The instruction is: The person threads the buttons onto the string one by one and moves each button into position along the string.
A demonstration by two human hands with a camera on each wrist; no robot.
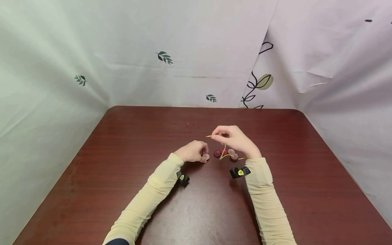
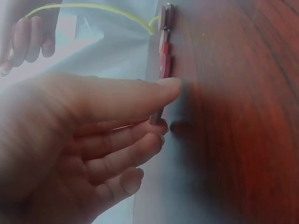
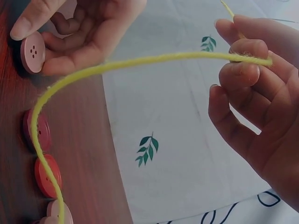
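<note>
My left hand (image 1: pixel 193 151) pinches a pale pink four-hole button (image 3: pixel 33 52) between thumb and fingers, tilted up close over the table. Higher and to the right, my right hand (image 1: pixel 234 139) pinches a yellow string (image 3: pixel 154 59) near one end, and a short tip sticks out past the fingertips. From that hand the string droops down across the other buttons and ends beside the right wrist. A dark red button (image 3: pixel 39 130), a bright red button (image 3: pixel 48 176) and pink buttons (image 1: pixel 234 157) lie in a row just right of my left hand.
The dark red-brown wooden table (image 1: pixel 147 132) spreads around the hands. Behind it and at both sides hang white cloths (image 1: pixel 190 81) with leaf prints. A black wrist camera (image 1: pixel 183 179) is strapped on the left wrist, another camera (image 1: pixel 240 172) on the right.
</note>
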